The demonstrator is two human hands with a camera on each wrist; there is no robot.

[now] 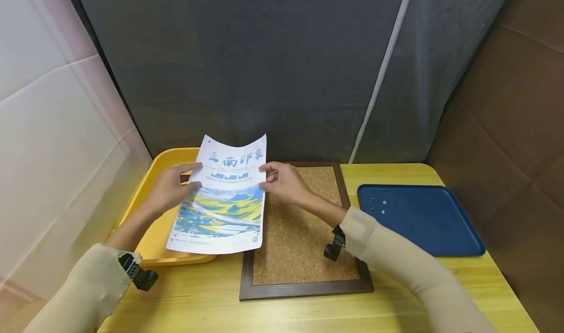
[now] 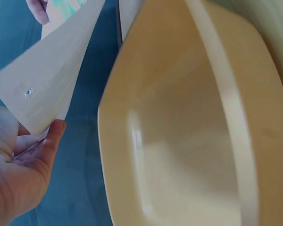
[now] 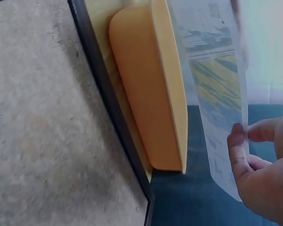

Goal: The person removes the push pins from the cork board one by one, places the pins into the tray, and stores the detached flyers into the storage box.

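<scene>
A printed poster sheet (image 1: 220, 201) with large blue characters above a blue and yellow landscape is held up in the air. My left hand (image 1: 172, 186) pinches its left edge between thumb and fingers, and my right hand (image 1: 284, 182) pinches the opposite edge. The paper bows between them, its top edge sagging in the middle. Beneath it, a yellow bin (image 1: 145, 215) is at the left, and a cork board (image 1: 304, 245) with a dark brown frame lies on the table. In the left wrist view, a small hole or mark shows near one corner of the sheet.
At the right sits a blue tray (image 1: 423, 220) with several small pushpin-like pieces (image 1: 384, 202) near its left side. The wooden table (image 1: 198, 298) meets a dark grey curtain (image 1: 246, 68) at the back. A white sheet hangs left, a brown one right.
</scene>
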